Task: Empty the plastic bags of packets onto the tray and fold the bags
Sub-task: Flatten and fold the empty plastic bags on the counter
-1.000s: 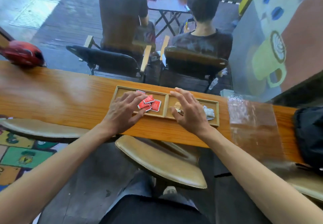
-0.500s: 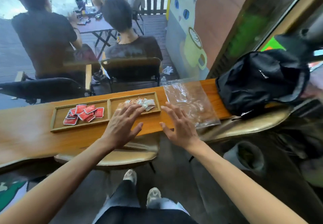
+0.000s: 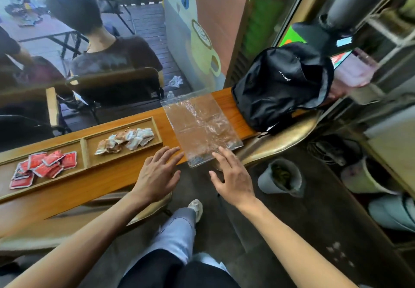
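Observation:
A clear plastic bag (image 3: 199, 128) lies flat on the wooden counter (image 3: 89, 186), its near end hanging over the front edge. My left hand (image 3: 157, 173) hovers with spread fingers just left of the bag's near corner. My right hand (image 3: 233, 177) reaches with straight fingers to the bag's near edge, and I cannot tell whether its fingertips touch the bag. Left of the bag lies a two-compartment wooden tray (image 3: 83, 152): red packets (image 3: 45, 167) fill its left half, white and orange packets (image 3: 125, 140) its right half.
A black backpack (image 3: 283, 85) sits on the counter right of the bag. Gold stool seats (image 3: 280, 139) stand below the counter edge. Potted plants (image 3: 280, 177) stand on the floor at right. Behind the window glass, people sit on chairs.
My view turned right. Both hands left the tray and moved right to the near end of the plastic bag.

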